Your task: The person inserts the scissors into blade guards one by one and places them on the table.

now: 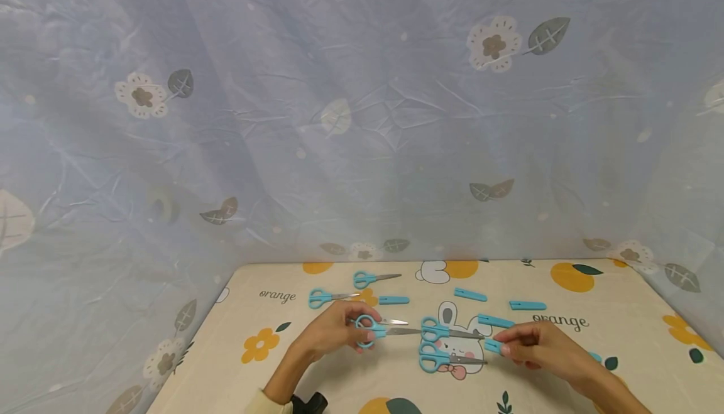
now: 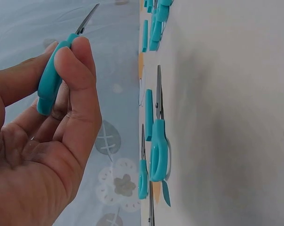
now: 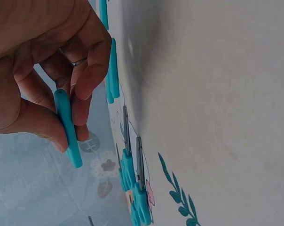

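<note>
My left hand [image 1: 334, 326] pinches the light-blue handles of a pair of scissors [image 1: 404, 332] between thumb and fingers, raised off the table. Its blades point right, toward my other hand. Partly hidden behind that hand, another pair of scissors [image 2: 159, 146] lies on the table beside a blue blade cover [image 2: 149, 115]. My right hand [image 1: 543, 345] holds a short blue blade cover [image 3: 68, 127] between thumb and fingertips, clear of the cloth. Between the hands lie two more scissors, an upper pair [image 1: 432, 330] and a lower pair [image 1: 434, 357], blades toward the right hand.
At the back left lie two scissors, one farther back [image 1: 364, 279] and one nearer [image 1: 320, 298]. Loose covers are spread about: one at centre back [image 1: 470, 294], one to its right [image 1: 528, 305], one by my right fingers [image 1: 496, 321]. A patterned curtain [image 1: 362, 181] hangs behind the table.
</note>
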Motion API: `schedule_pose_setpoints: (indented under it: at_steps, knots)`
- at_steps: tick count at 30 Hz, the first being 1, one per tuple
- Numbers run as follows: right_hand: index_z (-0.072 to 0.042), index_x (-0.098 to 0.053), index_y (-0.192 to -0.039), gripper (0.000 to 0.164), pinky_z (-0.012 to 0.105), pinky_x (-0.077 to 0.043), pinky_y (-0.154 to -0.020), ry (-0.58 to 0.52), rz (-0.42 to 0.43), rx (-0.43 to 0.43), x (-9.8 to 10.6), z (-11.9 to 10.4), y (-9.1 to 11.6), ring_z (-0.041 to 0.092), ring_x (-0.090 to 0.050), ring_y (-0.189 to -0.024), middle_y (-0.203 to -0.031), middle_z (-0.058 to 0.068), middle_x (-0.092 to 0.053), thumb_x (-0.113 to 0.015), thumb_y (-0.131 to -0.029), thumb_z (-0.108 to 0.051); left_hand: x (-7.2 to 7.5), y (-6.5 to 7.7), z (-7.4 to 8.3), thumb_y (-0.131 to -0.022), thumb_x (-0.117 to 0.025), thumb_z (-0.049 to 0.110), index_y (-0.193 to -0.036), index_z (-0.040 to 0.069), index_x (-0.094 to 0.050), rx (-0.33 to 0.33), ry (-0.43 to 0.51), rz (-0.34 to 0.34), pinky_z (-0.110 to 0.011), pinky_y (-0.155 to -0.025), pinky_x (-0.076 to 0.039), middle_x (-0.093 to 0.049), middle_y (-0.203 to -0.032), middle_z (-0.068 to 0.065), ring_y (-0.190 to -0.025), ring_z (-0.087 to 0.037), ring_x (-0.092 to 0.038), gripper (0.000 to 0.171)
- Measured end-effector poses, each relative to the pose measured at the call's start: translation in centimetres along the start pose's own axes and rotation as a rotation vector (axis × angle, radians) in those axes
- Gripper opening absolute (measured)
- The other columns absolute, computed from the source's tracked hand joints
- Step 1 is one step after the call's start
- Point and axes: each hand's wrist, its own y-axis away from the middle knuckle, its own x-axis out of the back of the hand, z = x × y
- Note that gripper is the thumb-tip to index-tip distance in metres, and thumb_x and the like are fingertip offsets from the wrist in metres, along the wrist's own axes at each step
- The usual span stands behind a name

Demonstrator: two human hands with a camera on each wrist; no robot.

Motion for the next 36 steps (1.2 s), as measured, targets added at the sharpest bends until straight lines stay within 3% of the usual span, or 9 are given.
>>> schedule_pose_setpoints:
  at_steps: [7, 13, 23, 28, 36]
  knots:
    - [0.007, -0.071, -0.134, 0.043, 0.025, -0.051, -0.062, 0.005, 0.006, 0.024, -0.2, -0.1, -0.6, 0.012, -0.057, -0.076, -0.087, 0.002, -0.069, -0.072, -0.105, -0.025, -0.4, -0.4, 0.1, -0.095, -0.076, -0.002, -0.121, 0.0, -0.075, -0.005, 0.014, -0.006, -0.028, -0.066, -0.067, -0.07, -0.096, -0.006, -0.082, -0.021, -0.08, 0.026]
    - [0.006, -0.071, -0.134, 0.042, 0.025, -0.052, -0.063, -0.054, -0.012, 0.019, -0.6, 0.1, -1.0, 0.011, -0.059, -0.078, -0.09, -0.001, -0.072, -0.071, -0.106, -0.025, -0.6, -0.6, 0.2, -0.096, -0.075, -0.002, -0.121, 0.0, -0.075, 0.0, 0.019, -0.008, -0.027, -0.067, -0.067, -0.07, -0.095, -0.003, -0.083, -0.022, -0.08, 0.025]
    - [0.008, -0.071, -0.133, 0.042, 0.026, -0.054, -0.063, -0.045, -0.022, 0.07, -0.7, -0.4, -1.3, 0.012, -0.059, -0.077, -0.092, 0.005, -0.073, -0.07, -0.106, -0.024, 0.1, -0.2, 0.4, -0.098, -0.075, 0.0, -0.122, 0.002, -0.075, 0.002, -0.003, 0.019, -0.03, -0.07, -0.068, -0.068, -0.099, -0.006, -0.088, -0.028, -0.081, 0.025]
    - [0.007, -0.07, -0.133, 0.043, 0.026, -0.055, -0.064, -0.021, -0.011, 0.061, -0.6, -0.3, -1.2, 0.013, -0.061, -0.08, -0.096, 0.005, -0.075, -0.07, -0.106, -0.027, 0.1, -0.3, 0.3, -0.097, -0.076, 0.0, -0.121, 0.003, -0.075, -0.001, 0.008, 0.006, -0.031, -0.07, -0.069, -0.07, -0.099, -0.006, -0.085, -0.024, -0.08, 0.025]
    - [0.003, -0.072, -0.132, 0.042, 0.027, -0.056, -0.064, -0.071, -0.033, -0.001, -0.9, -0.1, -1.2, 0.015, -0.063, -0.083, -0.096, 0.001, -0.076, -0.073, -0.105, -0.029, 0.0, -0.1, 0.4, -0.096, -0.077, 0.0, -0.123, 0.0, -0.074, -0.015, 0.0, -0.007, -0.032, -0.07, -0.069, -0.072, -0.101, -0.012, -0.084, -0.019, -0.08, 0.027]
